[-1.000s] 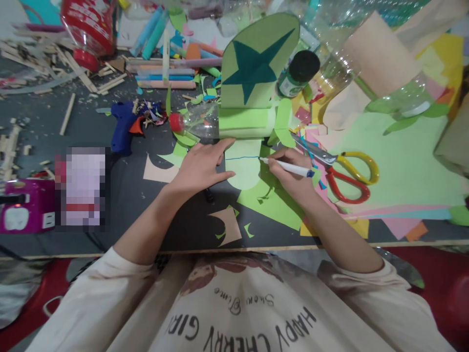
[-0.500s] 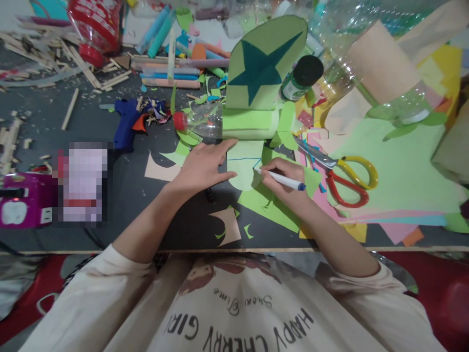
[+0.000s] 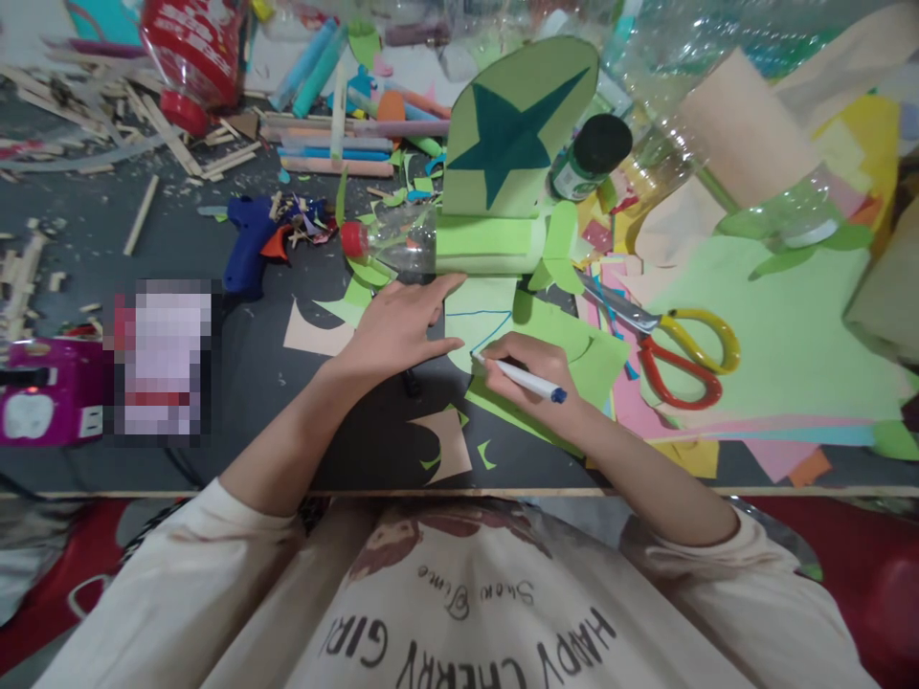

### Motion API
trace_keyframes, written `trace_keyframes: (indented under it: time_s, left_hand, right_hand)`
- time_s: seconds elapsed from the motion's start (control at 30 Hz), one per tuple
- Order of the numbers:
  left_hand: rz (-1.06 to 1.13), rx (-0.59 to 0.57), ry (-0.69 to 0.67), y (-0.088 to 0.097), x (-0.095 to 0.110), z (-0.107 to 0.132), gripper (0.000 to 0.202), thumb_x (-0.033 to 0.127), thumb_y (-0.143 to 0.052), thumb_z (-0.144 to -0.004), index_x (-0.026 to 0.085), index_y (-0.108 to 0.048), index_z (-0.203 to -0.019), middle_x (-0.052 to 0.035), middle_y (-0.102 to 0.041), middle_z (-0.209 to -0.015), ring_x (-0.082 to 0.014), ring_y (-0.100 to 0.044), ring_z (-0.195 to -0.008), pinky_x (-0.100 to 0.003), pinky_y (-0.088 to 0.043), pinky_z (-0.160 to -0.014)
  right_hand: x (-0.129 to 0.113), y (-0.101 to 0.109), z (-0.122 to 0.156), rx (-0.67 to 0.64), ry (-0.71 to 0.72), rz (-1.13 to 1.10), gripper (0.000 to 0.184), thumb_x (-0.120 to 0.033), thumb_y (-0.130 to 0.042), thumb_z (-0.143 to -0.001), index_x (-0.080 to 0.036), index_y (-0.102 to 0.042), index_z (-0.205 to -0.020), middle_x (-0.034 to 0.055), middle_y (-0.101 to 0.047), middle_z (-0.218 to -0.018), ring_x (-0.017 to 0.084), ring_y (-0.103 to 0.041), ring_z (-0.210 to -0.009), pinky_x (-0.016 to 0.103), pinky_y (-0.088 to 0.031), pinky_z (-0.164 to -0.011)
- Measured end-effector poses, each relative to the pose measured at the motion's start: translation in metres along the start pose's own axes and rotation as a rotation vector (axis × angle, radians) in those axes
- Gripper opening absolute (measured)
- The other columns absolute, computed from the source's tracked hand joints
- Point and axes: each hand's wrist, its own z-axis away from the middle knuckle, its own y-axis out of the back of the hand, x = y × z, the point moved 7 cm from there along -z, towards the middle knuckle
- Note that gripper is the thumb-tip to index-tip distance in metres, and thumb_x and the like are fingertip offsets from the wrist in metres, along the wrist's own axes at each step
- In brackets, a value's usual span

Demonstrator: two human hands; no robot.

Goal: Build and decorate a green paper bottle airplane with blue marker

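Note:
With its fingers closed round a white marker (image 3: 527, 379), my right hand (image 3: 535, 373) keeps the tip on a pale green paper piece (image 3: 470, 295). A blue line crosses that piece and a second one slants down to the tip. My left hand (image 3: 394, 330) lies with fingers spread, the index and thumb at the paper's left side. Just above is a clear plastic bottle (image 3: 402, 237) on its side, red-capped and wrapped in green paper. From it stands a rounded green paper fin (image 3: 463, 115) bearing a dark green star (image 3: 506, 129).
Scissors (image 3: 682, 349) with yellow and red handles lie right of my right hand on coloured paper sheets (image 3: 782, 325). A blue glue gun (image 3: 248, 244) is at left. Behind are a black-capped jar (image 3: 593, 158), markers (image 3: 337, 153) and a red-labelled bottle (image 3: 197, 48).
My right hand has moved left and toward me with the marker, and the slanting blue line has grown longer. My left hand has stayed in place.

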Motion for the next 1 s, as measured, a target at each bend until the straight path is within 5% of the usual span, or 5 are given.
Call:
trace_keyframes:
  time_s: [0.37,0.5,0.67,0.8,1.0]
  left_hand:
    - [0.008,-0.005,0.017,0.0,0.0,0.0,0.065,0.039,-0.066,-0.086,0.017,-0.043,-0.142,-0.0035,-0.066,-0.092,-0.0238,-0.063,-0.09,-0.032,-0.038,-0.089]
    - [0.014,0.003,0.011,0.0,-0.001,0.0,0.064,0.039,-0.066,-0.086,0.018,-0.043,-0.141,-0.0029,-0.066,-0.091,-0.0232,-0.063,-0.09,-0.031,-0.038,-0.088]
    - [0.017,0.011,-0.003,-0.001,-0.001,-0.001,0.066,0.043,-0.065,-0.085,0.018,-0.043,-0.142,-0.0024,-0.065,-0.089,-0.0243,-0.063,-0.09,-0.032,-0.039,-0.087]
    - [0.018,-0.009,0.006,-0.002,-0.003,-0.001,0.068,0.046,-0.064,-0.086,0.019,-0.041,-0.144,-0.0027,-0.065,-0.089,-0.0249,-0.062,-0.089,-0.032,-0.039,-0.087]
    - [0.021,-0.022,0.007,-0.002,-0.003,-0.001,0.068,0.045,-0.063,-0.086,0.019,-0.04,-0.145,-0.0028,-0.064,-0.089,-0.0247,-0.062,-0.088,-0.032,-0.039,-0.087]
  right_hand:
    - [-0.005,-0.013,0.006,-0.085,0.087,-0.04,0.014,-0.022,-0.055,-0.091,-0.022,-0.061,-0.079,0.0017,-0.066,-0.066,0.014,-0.062,-0.061,0.024,-0.048,-0.059]
    - [-0.003,-0.013,0.007,-0.108,-0.002,-0.111,0.014,-0.024,-0.057,-0.09,-0.021,-0.064,-0.078,0.0019,-0.068,-0.067,0.015,-0.063,-0.062,0.026,-0.049,-0.061]
    - [0.025,0.009,-0.001,0.035,-0.258,-0.308,0.017,-0.034,-0.065,-0.086,-0.021,-0.067,-0.076,0.0011,-0.068,-0.066,0.014,-0.06,-0.057,0.026,-0.045,-0.052]
    - [0.046,0.025,-0.015,0.1,-0.267,-0.356,0.018,-0.038,-0.068,-0.084,-0.022,-0.068,-0.075,-0.0004,-0.065,-0.062,0.012,-0.054,-0.052,0.025,-0.042,-0.048]
    - [0.049,0.025,-0.02,0.059,-0.222,-0.245,0.026,-0.048,-0.068,-0.084,-0.026,-0.075,-0.094,0.004,-0.075,-0.086,0.017,-0.066,-0.07,0.03,-0.052,-0.062]
